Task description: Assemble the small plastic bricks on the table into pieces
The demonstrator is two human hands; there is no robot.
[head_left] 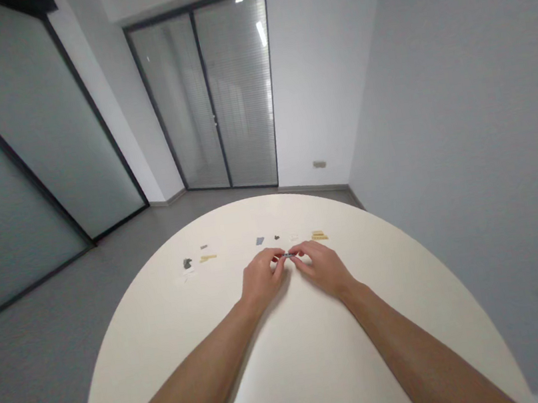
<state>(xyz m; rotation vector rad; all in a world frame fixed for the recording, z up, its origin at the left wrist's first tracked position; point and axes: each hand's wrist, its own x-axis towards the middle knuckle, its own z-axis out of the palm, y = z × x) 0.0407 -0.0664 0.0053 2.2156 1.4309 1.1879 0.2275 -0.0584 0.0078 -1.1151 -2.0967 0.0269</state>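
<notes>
Between the fingertips of both hands is a small, narrow grey piece (288, 254), possibly a toy building piece but too small to tell for sure. My left hand (263, 275) pinches its left end with thumb and fingers. From the other side, my right hand (323, 265) grips the right end the same way. Both hands are low over the white round table (294, 373). Just beyond them lie a blue-grey piece (260, 240), a tiny black piece (277, 237) and some tan strips (319, 236).
Farther left on the table are a dark grey clump (188, 263), a yellowish strip (208, 258) and a small grey piece (204, 247). Past the table's far edge stands a glass door (214, 102) with blinds. A plain wall (460, 99) rises at the right.
</notes>
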